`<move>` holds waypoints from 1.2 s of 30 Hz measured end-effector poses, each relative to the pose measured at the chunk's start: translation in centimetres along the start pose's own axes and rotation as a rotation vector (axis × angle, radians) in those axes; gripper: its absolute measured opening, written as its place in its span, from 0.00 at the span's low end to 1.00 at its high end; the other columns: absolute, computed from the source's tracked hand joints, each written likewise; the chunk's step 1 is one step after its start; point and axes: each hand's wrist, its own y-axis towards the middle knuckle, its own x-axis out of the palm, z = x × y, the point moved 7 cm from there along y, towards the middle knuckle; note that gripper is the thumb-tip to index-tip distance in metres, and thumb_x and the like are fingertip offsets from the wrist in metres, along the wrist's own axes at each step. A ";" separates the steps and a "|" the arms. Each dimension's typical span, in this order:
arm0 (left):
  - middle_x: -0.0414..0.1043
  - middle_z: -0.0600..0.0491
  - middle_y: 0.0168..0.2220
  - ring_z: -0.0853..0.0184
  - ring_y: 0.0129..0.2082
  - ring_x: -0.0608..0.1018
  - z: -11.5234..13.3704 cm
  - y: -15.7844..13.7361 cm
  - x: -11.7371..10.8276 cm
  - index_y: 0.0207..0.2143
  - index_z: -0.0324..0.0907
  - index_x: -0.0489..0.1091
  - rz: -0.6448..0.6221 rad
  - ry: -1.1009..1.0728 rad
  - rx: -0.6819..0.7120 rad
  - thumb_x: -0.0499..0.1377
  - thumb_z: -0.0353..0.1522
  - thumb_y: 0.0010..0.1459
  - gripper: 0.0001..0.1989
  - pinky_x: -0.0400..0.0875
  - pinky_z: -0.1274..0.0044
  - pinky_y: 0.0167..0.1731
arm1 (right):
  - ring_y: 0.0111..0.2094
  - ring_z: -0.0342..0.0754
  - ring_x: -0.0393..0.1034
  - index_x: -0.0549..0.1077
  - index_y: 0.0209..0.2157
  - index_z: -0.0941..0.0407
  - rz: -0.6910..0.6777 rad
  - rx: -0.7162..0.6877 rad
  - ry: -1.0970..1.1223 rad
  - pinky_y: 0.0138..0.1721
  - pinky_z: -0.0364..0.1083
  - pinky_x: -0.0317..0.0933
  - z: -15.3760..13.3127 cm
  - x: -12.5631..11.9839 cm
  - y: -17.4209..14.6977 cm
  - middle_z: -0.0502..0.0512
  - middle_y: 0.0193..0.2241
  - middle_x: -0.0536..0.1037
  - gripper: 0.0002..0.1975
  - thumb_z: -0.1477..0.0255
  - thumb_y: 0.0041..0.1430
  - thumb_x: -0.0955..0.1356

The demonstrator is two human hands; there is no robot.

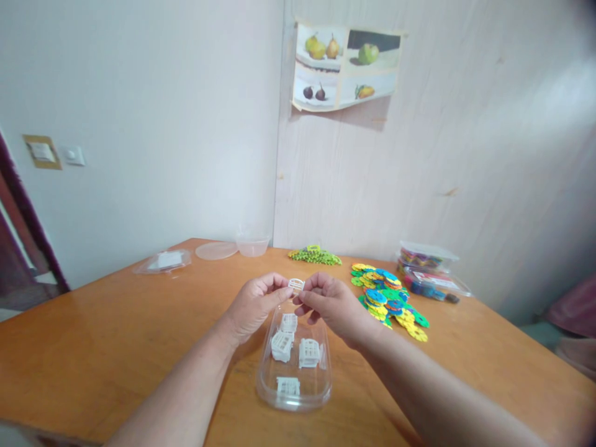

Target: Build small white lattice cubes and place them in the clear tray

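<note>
Both my left hand (257, 304) and my right hand (333, 305) pinch a small white slatted plastic piece (296, 285), one at each side, held up above the far end of a clear plastic tray (294, 400). It has a curved top edge and thin bars. Inside the tray lie several small stacks of similar white slatted pieces: a tilted stack (282, 345) on the left, an upright-looking stack (309, 352) on the right, another stack (288, 323) farther back, and one stack (288, 387) at the near end.
Coloured flower-shaped discs (391, 298) lie heaped right of my hands. Behind are a green pile (316, 254), a clear bowl (253, 242), a round lid (216, 250) and a flat clear lid (162, 261). Stacked clear boxes (431, 273) stand at right, against the wall.
</note>
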 end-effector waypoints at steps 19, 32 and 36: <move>0.74 0.50 0.37 0.65 0.39 0.76 -1.3 0.2 -0.3 0.44 0.40 0.66 0.086 0.008 -0.048 0.59 0.36 0.58 0.13 0.68 0.73 0.41 | 0.21 0.39 0.65 0.67 0.32 0.57 -0.002 0.043 0.046 0.21 0.39 0.56 0.7 -0.4 1.9 0.45 0.21 0.71 0.09 0.74 0.47 0.69; 0.74 0.53 0.32 0.67 0.34 0.76 -1.3 0.3 -0.7 0.40 0.40 0.67 0.107 0.099 -0.068 0.59 0.39 0.56 0.13 0.68 0.74 0.38 | 0.24 0.39 0.60 0.74 0.34 0.56 -0.237 0.006 -0.500 0.24 0.40 0.52 -0.6 -0.2 0.4 0.47 0.24 0.71 0.07 0.73 0.51 0.68; 0.74 0.54 0.30 0.67 0.33 0.76 -1.7 0.6 -1.9 0.37 0.41 0.68 0.218 0.210 -0.049 0.58 0.40 0.56 0.12 0.68 0.75 0.36 | 0.27 0.41 0.65 0.76 0.34 0.56 -0.462 -0.006 -0.632 0.26 0.39 0.56 -1.1 1.9 -1.7 0.48 0.27 0.76 0.09 0.77 0.51 0.66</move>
